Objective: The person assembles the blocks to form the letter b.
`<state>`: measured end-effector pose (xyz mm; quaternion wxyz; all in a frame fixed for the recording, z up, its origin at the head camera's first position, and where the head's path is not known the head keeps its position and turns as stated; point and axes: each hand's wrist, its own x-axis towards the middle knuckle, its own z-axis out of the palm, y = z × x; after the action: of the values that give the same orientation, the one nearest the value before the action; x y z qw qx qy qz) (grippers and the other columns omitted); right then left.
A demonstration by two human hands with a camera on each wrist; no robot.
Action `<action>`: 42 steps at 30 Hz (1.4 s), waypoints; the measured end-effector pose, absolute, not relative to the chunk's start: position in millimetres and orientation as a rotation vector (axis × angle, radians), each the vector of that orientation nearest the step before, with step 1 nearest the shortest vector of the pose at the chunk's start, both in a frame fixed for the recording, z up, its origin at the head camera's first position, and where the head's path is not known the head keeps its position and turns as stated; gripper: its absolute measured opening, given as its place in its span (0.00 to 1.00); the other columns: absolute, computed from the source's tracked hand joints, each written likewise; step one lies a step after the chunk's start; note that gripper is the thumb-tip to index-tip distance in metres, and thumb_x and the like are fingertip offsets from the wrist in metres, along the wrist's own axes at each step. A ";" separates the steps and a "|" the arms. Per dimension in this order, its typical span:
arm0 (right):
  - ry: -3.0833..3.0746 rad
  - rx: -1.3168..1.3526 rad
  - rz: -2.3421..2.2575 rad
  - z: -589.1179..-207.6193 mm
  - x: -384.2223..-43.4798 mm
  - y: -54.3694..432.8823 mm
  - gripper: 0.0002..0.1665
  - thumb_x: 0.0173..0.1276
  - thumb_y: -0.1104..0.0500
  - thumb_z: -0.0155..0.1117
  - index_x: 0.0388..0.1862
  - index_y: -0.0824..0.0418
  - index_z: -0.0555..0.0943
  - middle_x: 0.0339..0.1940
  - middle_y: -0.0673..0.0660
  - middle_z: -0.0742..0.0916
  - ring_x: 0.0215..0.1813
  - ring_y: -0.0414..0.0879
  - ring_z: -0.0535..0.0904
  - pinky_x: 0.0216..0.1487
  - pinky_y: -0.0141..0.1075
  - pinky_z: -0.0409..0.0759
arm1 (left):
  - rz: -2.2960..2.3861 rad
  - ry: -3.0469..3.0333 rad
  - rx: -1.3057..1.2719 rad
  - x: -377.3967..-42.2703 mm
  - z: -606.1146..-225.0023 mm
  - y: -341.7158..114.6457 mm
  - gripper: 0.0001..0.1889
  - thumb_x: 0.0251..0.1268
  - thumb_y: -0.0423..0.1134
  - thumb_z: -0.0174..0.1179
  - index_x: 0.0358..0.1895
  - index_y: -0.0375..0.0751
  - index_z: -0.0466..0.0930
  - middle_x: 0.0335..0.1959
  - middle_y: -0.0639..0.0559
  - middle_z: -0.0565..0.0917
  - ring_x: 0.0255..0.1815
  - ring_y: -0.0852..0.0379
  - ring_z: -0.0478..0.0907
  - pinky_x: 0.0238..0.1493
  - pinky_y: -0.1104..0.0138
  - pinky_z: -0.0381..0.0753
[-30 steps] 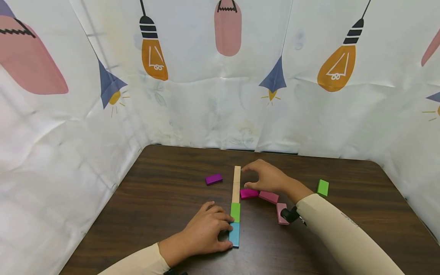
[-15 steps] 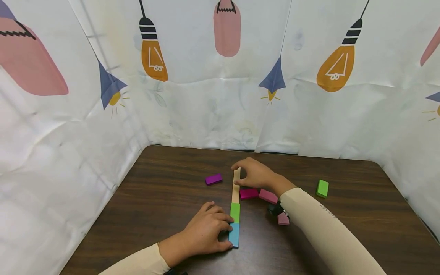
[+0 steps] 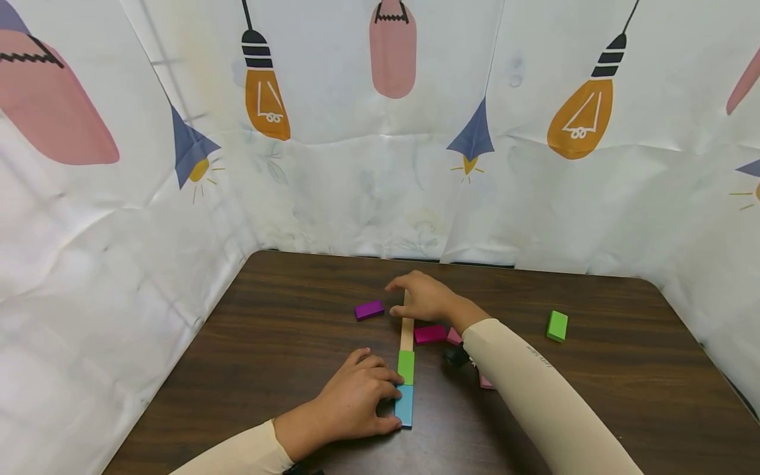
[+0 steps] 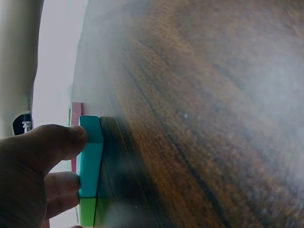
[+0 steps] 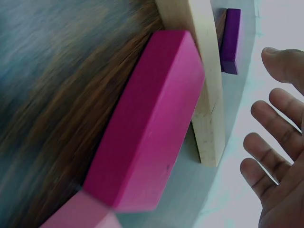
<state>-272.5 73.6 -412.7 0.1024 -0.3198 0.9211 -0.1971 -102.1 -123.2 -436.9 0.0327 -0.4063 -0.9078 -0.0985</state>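
My left hand (image 3: 359, 397) rests at the left side of a row of flat blocks. Its thumb touches the light blue block (image 3: 404, 406), and its fingertips lie along the blue and the green block (image 3: 406, 367). Farther along, the row continues in plain wooden blocks (image 3: 406, 335). My right hand (image 3: 429, 297) hovers over the wooden blocks' far part, thumb and fingers spread and holding nothing. Just left of its fingertips lies a purple block (image 3: 369, 310). The right wrist view shows a magenta block (image 5: 145, 123) against the wooden blocks' side.
Pink blocks (image 3: 454, 336) trail from the magenta one, partly hidden by the right forearm. Another green block (image 3: 557, 326) lies at the right on the dark wooden table (image 3: 279, 343). A printed white curtain (image 3: 356, 191) hangs behind the table.
My right hand has moved left, from beside the wooden blocks to over them, nearer the purple block. Its forearm now covers more of the pink blocks. The left hand has stayed put.
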 end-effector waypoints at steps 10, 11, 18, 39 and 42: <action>2.703 -0.932 -0.530 -411.6 -275.9 55.3 0.27 0.70 0.46 0.71 0.66 0.48 0.81 0.63 0.47 0.83 0.72 0.53 0.70 0.67 0.51 0.73 | -0.291 -2.781 -1.254 -102.4 -437.7 -123.7 0.17 0.60 0.63 0.69 0.45 0.60 0.92 0.54 0.69 0.84 0.56 0.61 0.76 0.68 0.44 0.67; 2.702 -0.938 -0.519 -411.9 -276.2 53.1 0.27 0.70 0.45 0.70 0.66 0.48 0.81 0.62 0.47 0.83 0.72 0.52 0.70 0.67 0.50 0.73 | -0.291 -2.781 -1.253 -102.3 -437.9 -123.8 0.17 0.60 0.63 0.69 0.45 0.60 0.92 0.54 0.69 0.84 0.56 0.61 0.76 0.68 0.44 0.67; 2.701 -0.957 -0.442 -415.7 -279.5 41.6 0.27 0.69 0.45 0.71 0.66 0.46 0.82 0.62 0.47 0.83 0.68 0.51 0.73 0.65 0.49 0.75 | -0.277 -2.760 -1.257 -101.9 -437.4 -123.0 0.16 0.59 0.63 0.70 0.44 0.60 0.92 0.53 0.69 0.84 0.56 0.62 0.76 0.67 0.44 0.68; 2.741 -0.985 -0.166 -418.8 -277.9 24.7 0.25 0.68 0.46 0.73 0.62 0.48 0.84 0.57 0.47 0.85 0.64 0.50 0.75 0.65 0.47 0.74 | -0.284 -2.723 -1.270 -101.6 -439.4 -125.2 0.17 0.59 0.63 0.70 0.43 0.59 0.92 0.52 0.68 0.85 0.55 0.61 0.77 0.66 0.43 0.68; 2.755 -0.994 -0.143 -421.0 -277.8 24.7 0.23 0.68 0.45 0.73 0.60 0.48 0.85 0.56 0.47 0.85 0.63 0.50 0.75 0.66 0.48 0.74 | -0.284 -2.729 -1.270 -101.6 -439.1 -125.2 0.16 0.59 0.63 0.70 0.42 0.59 0.92 0.52 0.68 0.85 0.55 0.61 0.77 0.66 0.43 0.68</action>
<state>-277.8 24.7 -421.0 0.1044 -0.3370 0.9344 -0.0485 -101.6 -125.2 -439.1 0.0591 -0.4193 -0.9010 -0.0939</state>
